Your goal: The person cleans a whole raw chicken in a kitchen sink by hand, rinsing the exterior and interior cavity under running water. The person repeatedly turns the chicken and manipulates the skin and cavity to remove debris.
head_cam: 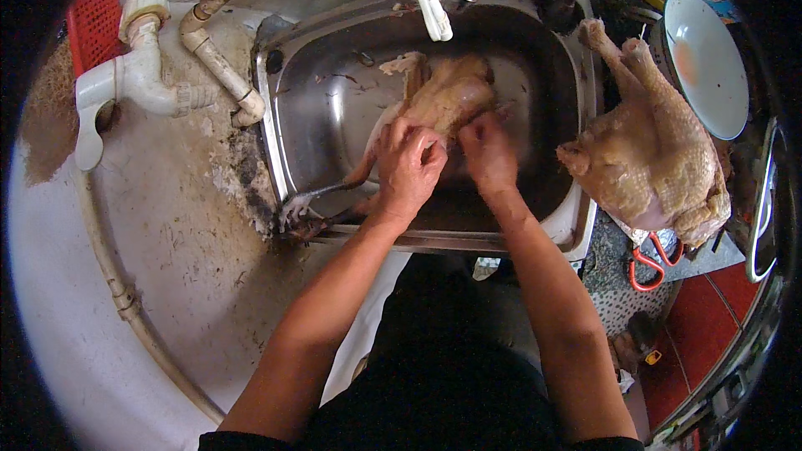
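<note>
A plucked poultry carcass [448, 94] lies in the stainless steel sink [313, 119] before me. My left hand [410, 166] grips the near part of the carcass, thumb and forefinger pinched together. Close beside it, my right hand [490, 153] has its fingers curled at the right side of the bird. Motion blurs that hand, and whether anything is between its fingers is hidden. A leg stretches from under my left hand toward the near left corner, where a greyish foot [297, 210] rests at the sink rim.
Right of the sink lies a second plucked carcass [651, 163], over red-handled scissors [648, 269]. A pale enamel bowl [708, 75] stands beyond it. A white tap [426, 3] hangs over the sink's far edge. Plastic pipes [216, 62] and a red basket [94, 25] are at left.
</note>
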